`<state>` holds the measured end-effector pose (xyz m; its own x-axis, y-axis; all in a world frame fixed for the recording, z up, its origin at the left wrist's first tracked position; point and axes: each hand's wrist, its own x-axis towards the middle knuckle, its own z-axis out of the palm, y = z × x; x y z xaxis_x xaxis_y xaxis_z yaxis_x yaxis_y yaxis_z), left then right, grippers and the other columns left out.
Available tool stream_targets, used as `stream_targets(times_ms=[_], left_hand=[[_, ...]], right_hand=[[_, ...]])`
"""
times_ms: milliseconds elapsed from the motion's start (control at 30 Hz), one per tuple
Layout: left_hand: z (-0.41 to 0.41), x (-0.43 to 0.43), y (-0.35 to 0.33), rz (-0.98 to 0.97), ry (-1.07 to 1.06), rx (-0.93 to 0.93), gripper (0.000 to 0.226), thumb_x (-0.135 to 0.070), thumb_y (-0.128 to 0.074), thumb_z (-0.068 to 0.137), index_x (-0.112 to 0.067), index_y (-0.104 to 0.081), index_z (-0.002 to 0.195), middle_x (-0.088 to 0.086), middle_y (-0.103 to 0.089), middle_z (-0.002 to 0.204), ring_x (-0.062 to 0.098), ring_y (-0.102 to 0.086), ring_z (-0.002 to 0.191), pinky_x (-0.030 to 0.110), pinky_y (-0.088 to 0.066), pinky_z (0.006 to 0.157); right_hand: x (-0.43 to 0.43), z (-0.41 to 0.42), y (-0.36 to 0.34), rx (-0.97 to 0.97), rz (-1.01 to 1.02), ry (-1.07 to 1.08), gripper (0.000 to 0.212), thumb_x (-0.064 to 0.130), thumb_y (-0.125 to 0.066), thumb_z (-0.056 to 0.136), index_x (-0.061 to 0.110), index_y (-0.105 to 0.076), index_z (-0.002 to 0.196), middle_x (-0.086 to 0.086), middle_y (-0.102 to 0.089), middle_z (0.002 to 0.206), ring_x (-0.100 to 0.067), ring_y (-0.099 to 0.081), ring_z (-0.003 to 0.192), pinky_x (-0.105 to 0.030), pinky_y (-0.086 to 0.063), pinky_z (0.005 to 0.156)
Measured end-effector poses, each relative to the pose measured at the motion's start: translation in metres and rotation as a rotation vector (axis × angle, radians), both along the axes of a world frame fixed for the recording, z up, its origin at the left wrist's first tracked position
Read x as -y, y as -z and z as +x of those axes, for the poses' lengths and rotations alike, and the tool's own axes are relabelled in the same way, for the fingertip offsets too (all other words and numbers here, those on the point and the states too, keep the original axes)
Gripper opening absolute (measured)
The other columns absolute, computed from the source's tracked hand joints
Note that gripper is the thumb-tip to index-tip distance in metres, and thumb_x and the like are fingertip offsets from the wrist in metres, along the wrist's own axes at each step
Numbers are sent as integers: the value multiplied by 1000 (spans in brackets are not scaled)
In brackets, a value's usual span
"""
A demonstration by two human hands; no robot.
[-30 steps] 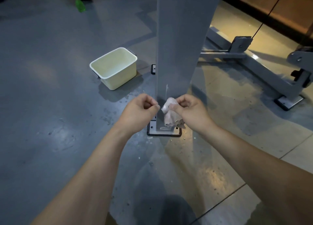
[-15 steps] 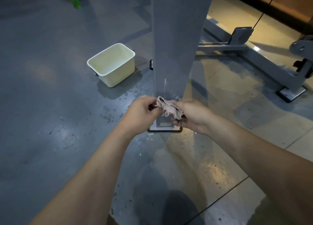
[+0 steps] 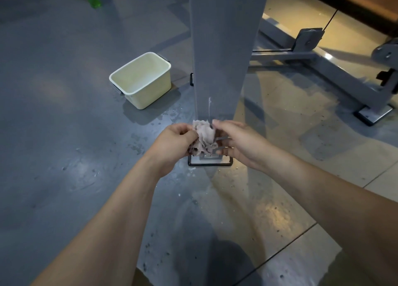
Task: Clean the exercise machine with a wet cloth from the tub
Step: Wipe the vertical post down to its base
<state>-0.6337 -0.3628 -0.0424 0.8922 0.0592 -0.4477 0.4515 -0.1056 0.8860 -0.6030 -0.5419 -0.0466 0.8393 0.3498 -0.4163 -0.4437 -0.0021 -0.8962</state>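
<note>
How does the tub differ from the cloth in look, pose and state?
The tub is cream and box-shaped; the cloth is pinkish and crumpled. The tub stands on the floor left of the grey post; the cloth is held up before the post. No hand touches the tub; the left hand and right hand both hold the cloth. Both are pale.

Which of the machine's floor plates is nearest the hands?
The plate under the wide grey upright, just below the cloth; the other plate sits far right, under the slanted beam.
</note>
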Motion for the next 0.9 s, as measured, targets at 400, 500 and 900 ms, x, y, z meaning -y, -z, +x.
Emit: stream_targets(times_ms=[400,500,900], left_hand=[[0,3,-10,186,-21,185,25,-24,-64,96,-16,-70,74,-5,-66,68,7,-55,57,24,-47,59],[1,4,-8,126,-84,178,24,-24,-63,98,-16,-65,76,2,-65,67,17,-57,60,44,-57,63],[-6,-4,-7,-57,148,34,22,-3,-58,101,-17,-58,119,7,-62,74,23,-57,70,43,-56,75]], right_hand=[[4,13,12,194,-193,-30,38,53,-56,94,18,-68,83,-3,-70,84,-22,-64,83,-40,-45,90],[6,10,9,161,-201,-139,60,75,-61,82,21,-70,107,1,-77,101,-19,-72,99,-41,-52,96],[4,3,3,-84,62,-8,29,22,-50,108,31,-47,136,-7,-63,105,-12,-65,63,-29,-55,59]])
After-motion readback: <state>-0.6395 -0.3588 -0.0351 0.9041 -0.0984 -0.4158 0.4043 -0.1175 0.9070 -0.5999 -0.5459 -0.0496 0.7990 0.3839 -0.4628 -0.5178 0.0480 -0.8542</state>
